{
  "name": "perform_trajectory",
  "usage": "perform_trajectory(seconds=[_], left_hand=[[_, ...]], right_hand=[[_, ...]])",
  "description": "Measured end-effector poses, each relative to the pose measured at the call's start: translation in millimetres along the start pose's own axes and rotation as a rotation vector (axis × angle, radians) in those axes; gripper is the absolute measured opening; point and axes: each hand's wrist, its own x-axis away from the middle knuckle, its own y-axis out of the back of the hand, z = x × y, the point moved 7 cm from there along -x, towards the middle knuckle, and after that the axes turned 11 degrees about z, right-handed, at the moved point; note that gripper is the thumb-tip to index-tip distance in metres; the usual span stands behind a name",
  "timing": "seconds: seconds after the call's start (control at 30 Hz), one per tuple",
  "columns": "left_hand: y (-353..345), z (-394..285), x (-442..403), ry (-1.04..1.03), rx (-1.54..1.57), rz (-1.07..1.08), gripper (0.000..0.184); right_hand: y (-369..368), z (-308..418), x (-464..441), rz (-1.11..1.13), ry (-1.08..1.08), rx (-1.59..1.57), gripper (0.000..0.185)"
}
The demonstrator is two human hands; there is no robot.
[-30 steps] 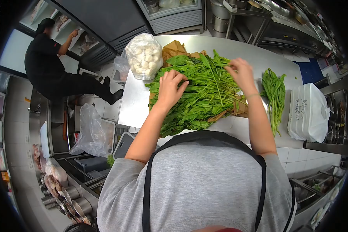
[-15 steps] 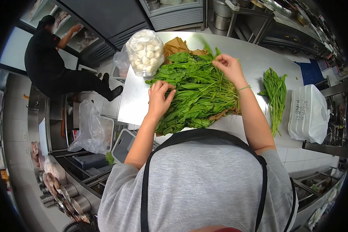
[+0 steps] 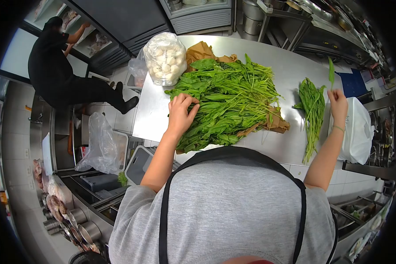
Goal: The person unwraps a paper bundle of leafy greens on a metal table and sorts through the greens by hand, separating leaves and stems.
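The left hand (image 3: 180, 115) lay at the left edge of the leaf pile (image 3: 229, 99), its fingers loosely bent and the thumb apart from them. The pile spread out to the right of the fingertips, with leaves close against them; whether they pressed on any leaf could not be told.

The right hand (image 3: 338, 104) was well apart from the pile, beyond the small bunch (image 3: 312, 99), with its fingers closed on the stem end of a single leaf (image 3: 331, 75). The blade stood out past the fingertips, pointing toward the far side of the table (image 3: 290, 66). The bunch lay on the table just left of that hand, stems toward the wearer. The white bag (image 3: 358, 132) was beside the right wrist.

Brown paper (image 3: 276, 122) showed from under the pile, and a clear bag (image 3: 165, 60) of white pieces stood near its far left corner. A co-worker (image 3: 50, 72) in black reached into shelves at the left.
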Motion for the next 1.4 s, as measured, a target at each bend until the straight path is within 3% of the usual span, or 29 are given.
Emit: perform_trajectory(seconds=[0.13, 0.2, 0.27, 0.3, 0.33, 0.37, 0.4, 0.43, 0.53, 0.6, 0.7, 0.8, 0.83, 0.93, 0.97, 1.03, 1.07, 1.13, 1.3, 1.37, 1.4], left_hand=[[2.8, -3.2, -5.2, 0.001, -0.018, 0.005, 0.013], [3.7, -6.9, -11.0, -0.014, -0.024, -0.016, 0.013], [-0.6, -6.7, -18.6, -0.036, -0.089, 0.027, 0.018], [-4.6, -8.4, -20.2, -0.058, -0.152, 0.073, 0.023], [-4.4, -11.2, -19.3, -0.058, -0.153, 0.072, 0.023], [-4.8, -14.6, -18.7, -0.043, -0.171, 0.091, 0.034], [-4.8, -16.0, -17.6, -0.027, -0.188, 0.108, 0.045], [-3.8, -15.3, -14.6, -0.027, -0.192, 0.104, 0.045], [-8.8, 0.0, -0.6, 0.079, -0.181, 0.177, 0.077], [-6.6, 6.4, 10.5, 0.093, -0.133, 0.137, 0.078], [4.1, 17.6, 16.7, 0.119, -0.035, 0.086, 0.074], [22.1, 30.4, 3.7, 0.060, 0.077, -0.039, 0.052], [22.8, 34.7, -5.7, 0.063, 0.079, -0.037, 0.052], [21.0, 35.2, -40.5, -0.097, 0.046, -0.061, 0.044], [15.4, 37.9, -48.1, -0.102, 0.046, -0.063, 0.044], [-0.3, 34.0, -62.1, -0.063, -0.080, 0.049, 0.045], [-9.0, 36.2, -65.0, 0.037, -0.194, 0.146, 0.046], [-13.0, 38.3, -70.5, 0.038, -0.226, 0.158, 0.045], [-0.5, 35.1, -81.0, 0.058, -0.257, 0.256, 0.037], [12.5, 21.7, -82.4, 0.048, -0.243, 0.221, 0.043], [26.6, 2.2, -83.3, -0.044, -0.247, 0.081, 0.046]], right_hand=[[-27.3, -28.7, 33.9, 0.101, -0.160, 0.080, 0.030], [-35.3, 15.7, 41.2, -0.143, 0.095, -0.008, 0.033], [-55.1, 90.4, 46.7, 0.017, 0.116, -0.315, 0.028], [-75.3, 122.9, 48.2, 0.052, 0.318, -0.329, 0.023], [-94.6, 160.8, 57.5, 0.184, 0.401, -0.428, 0.019], [-111.3, 203.3, 70.0, 0.320, 0.486, -0.462, 0.017], [-126.1, 237.3, 79.6, 0.363, 0.650, -0.409, 0.013], [-137.7, 264.9, 88.5, 0.404, 0.720, -0.304, 0.011], [-168.7, 305.2, 100.0, 0.365, 0.827, -0.112, 0.011], [-180.2, 312.0, 99.4, 0.360, 0.846, -0.069, 0.011], [-179.2, 316.6, 95.6, 0.336, 0.839, -0.049, 0.013], [-151.0, 325.6, 90.0, 0.435, 0.771, -0.380, 0.011], [-143.6, 330.0, 88.8, 0.438, 0.770, -0.379, 0.011], [-111.5, 325.5, 69.9, 0.287, 0.715, -0.853, 0.011], [-104.5, 323.3, 62.3, 0.282, 0.716, -0.851, 0.011], [-87.0, 299.6, 38.3, 0.283, 0.529, -1.318, 0.010], [-76.7, 292.0, 30.1, 0.271, 0.526, -1.310, 0.010], [-70.5, 267.0, 13.4, 0.339, 0.303, -1.586, 0.010], [-44.9, 229.8, -0.3, 0.219, 0.261, -1.708, 0.010], [-43.4, 219.5, -3.9, 0.189, 0.229, -1.743, 0.011], [-45.0, 218.4, -3.3, 0.196, 0.220, -1.740, 0.011]])
